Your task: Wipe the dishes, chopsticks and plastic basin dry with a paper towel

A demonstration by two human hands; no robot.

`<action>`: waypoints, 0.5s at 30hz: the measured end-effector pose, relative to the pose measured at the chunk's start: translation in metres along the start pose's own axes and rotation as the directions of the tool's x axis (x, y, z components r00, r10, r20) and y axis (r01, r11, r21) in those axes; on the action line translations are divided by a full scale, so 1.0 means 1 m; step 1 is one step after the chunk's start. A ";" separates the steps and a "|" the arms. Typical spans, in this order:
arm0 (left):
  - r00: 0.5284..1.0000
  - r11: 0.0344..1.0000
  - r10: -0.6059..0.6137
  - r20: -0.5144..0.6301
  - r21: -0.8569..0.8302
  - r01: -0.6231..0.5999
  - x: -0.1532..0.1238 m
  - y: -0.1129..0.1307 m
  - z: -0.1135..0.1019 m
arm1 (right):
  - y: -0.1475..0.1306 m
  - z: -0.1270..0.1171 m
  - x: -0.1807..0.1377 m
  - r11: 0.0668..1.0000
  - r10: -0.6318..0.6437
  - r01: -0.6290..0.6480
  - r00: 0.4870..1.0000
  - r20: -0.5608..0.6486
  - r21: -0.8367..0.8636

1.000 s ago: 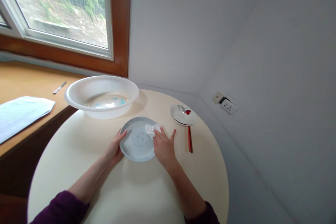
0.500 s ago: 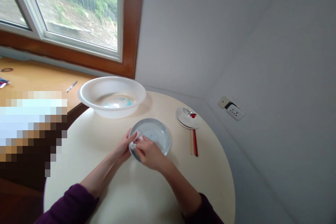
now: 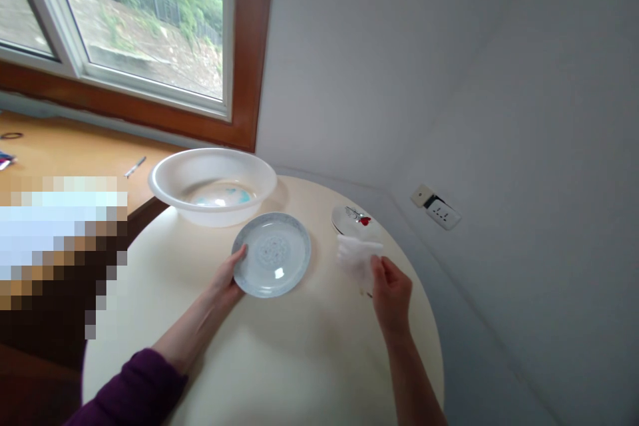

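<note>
A pale blue patterned plate (image 3: 272, 254) lies on the round cream table (image 3: 259, 346). My left hand (image 3: 227, 279) grips its near left rim, thumb on top. My right hand (image 3: 392, 293) is off to the right of the plate, pinching a crumpled white cloth (image 3: 355, 257) held above the table. The cloth hangs in front of a small white dish (image 3: 349, 218) with a red mark and hides most of the chopsticks beside it.
A large white basin (image 3: 213, 185) with a little water stands behind the plate, near a wooden windowsill (image 3: 74, 153) with a pen (image 3: 134, 165). A wall socket (image 3: 439, 212) sits at the right. The table's right edge is close to my right hand.
My right hand has lifted the cloth off the plate and carried it to the right. The left hand keeps its hold on the plate's rim.
</note>
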State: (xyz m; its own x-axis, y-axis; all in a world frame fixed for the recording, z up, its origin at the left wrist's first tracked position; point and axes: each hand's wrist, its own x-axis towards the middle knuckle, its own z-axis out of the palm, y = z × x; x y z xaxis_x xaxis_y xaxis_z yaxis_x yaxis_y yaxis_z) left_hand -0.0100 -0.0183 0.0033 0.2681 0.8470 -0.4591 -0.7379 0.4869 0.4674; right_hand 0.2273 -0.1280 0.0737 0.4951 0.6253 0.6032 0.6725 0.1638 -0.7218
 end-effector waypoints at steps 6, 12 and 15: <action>0.997 0.996 -0.078 0.008 -0.033 0.078 0.001 0.000 -0.001 | 0.000 0.020 -0.003 0.990 -0.139 0.133 0.978 -0.158 -0.047; 0.990 0.987 -0.114 0.081 0.127 0.104 0.003 -0.001 -0.005 | -0.027 0.078 -0.052 0.875 -0.397 0.303 0.896 0.201 0.376; 0.993 0.960 -0.090 0.081 0.272 0.065 0.005 -0.002 -0.008 | -0.037 0.089 -0.062 0.840 -0.436 0.311 0.875 0.211 0.445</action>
State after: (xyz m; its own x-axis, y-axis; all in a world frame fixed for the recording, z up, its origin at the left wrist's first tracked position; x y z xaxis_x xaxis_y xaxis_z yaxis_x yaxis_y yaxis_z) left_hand -0.0122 -0.0166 -0.0055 0.3832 0.8141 -0.4363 -0.5227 0.5806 0.6242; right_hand 0.1229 -0.1054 0.0328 0.0241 0.6368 0.7707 0.4735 0.6717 -0.5698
